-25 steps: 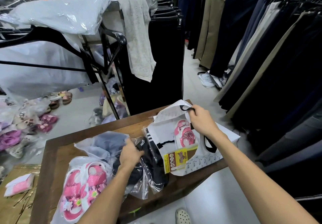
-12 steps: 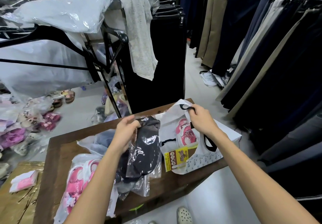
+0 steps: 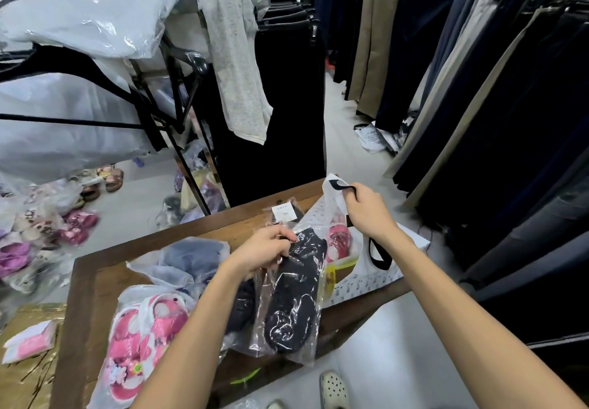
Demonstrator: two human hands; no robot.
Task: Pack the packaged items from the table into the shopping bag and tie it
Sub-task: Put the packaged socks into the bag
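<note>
My left hand pinches the top of a clear packet of black fabric, which hangs above the wooden table beside the bag's mouth. My right hand grips the black handle of the white shopping bag and holds its mouth up. Inside the bag pink sandals show. On the table lie a packet of pink sandals, a packet of blue-grey cloth and another black packet.
A clothes rack with plastic-covered garments stands behind the table. Dark trousers hang along the right aisle. Bagged shoes lie on the floor at left. A gold sheet with a pink packet lies left of the table.
My left hand lifted the black packet off the table and carried it right, up to the bag's mouth. My right hand raised the bag's handle a little.
</note>
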